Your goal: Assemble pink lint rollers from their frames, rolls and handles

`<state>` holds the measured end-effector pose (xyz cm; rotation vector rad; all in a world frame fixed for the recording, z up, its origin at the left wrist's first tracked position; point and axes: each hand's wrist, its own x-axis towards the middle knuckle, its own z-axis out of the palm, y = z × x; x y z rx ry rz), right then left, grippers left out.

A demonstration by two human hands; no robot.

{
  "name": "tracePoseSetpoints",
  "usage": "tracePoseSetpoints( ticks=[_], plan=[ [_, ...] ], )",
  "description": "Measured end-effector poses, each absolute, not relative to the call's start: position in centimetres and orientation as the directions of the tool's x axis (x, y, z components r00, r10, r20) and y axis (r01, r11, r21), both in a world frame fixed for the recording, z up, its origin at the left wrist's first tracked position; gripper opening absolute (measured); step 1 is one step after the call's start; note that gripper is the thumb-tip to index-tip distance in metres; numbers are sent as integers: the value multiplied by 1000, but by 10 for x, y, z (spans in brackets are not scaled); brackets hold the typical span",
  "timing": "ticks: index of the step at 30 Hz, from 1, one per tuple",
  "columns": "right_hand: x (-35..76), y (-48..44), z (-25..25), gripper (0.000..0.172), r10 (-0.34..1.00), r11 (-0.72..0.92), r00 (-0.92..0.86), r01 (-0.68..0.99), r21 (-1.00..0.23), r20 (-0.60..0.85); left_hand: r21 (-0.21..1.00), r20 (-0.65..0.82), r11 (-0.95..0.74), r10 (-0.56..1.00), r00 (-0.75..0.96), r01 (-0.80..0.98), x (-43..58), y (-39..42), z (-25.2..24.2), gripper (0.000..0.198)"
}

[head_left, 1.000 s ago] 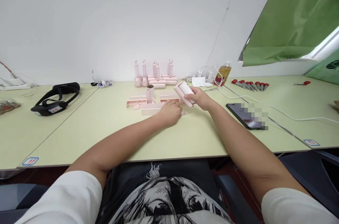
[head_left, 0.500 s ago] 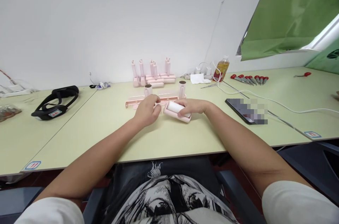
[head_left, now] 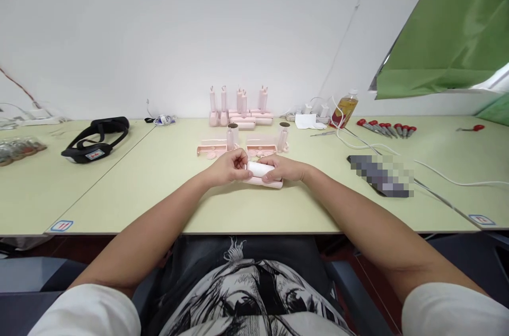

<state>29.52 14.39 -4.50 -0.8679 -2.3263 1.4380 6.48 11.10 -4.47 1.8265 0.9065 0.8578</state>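
Note:
A pink lint roller head with a white sticky roll (head_left: 260, 169) lies sideways between my hands, low over the table. My right hand (head_left: 287, 168) is wrapped round its right end, thumb across the roll. My left hand (head_left: 228, 168) is closed at the left end, its thumb against the roller and its fingers curled; any small part inside them is hidden. Just behind stand two rolls with dark open tops, a left roll (head_left: 233, 137) and a right roll (head_left: 283, 138). Next to them lie a left pink tray (head_left: 203, 150) and a right pink tray (head_left: 254, 149) with small pink pieces.
Several pink lint rollers (head_left: 242, 120) stand by the wall. To the right are a drink bottle (head_left: 345, 109), red-handled screwdrivers (head_left: 392, 130), a white cable (head_left: 449, 183) and a phone (head_left: 377, 176). A black head strap (head_left: 95, 140) lies left, near a coiled cable (head_left: 162, 120).
My left hand has come right and down onto the roller's left end, from which it was apart. The roller has turned more level. The camera view has shifted slightly.

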Motion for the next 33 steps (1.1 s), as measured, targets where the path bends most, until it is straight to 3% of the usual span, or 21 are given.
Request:
tracePoseSetpoints(
  ticks=[7, 14, 21, 27, 33],
  plan=[
    [289, 141, -45, 37, 613, 264, -784, 323, -909, -101, 909, 159, -321, 857, 491, 267, 64, 112, -44, 28],
    [287, 144, -50, 40, 616, 316, -785, 323, -892, -66, 880, 170, -363, 843, 510, 307, 60, 113, -40, 28],
    [283, 142, -56, 41, 691, 360, -723, 317, -877, 22, 837, 265, -439, 847, 461, 327, 59, 115, -43, 33],
    [281, 142, -65, 52, 772, 364, -620, 251, -897, 140, 900, 200, -351, 860, 469, 259, 49, 121, -47, 39],
    [282, 144, -61, 51, 843, 310, -485, 84, -947, 232, 754, 192, -483, 810, 554, 445, 34, 123, -39, 34]
  ],
)
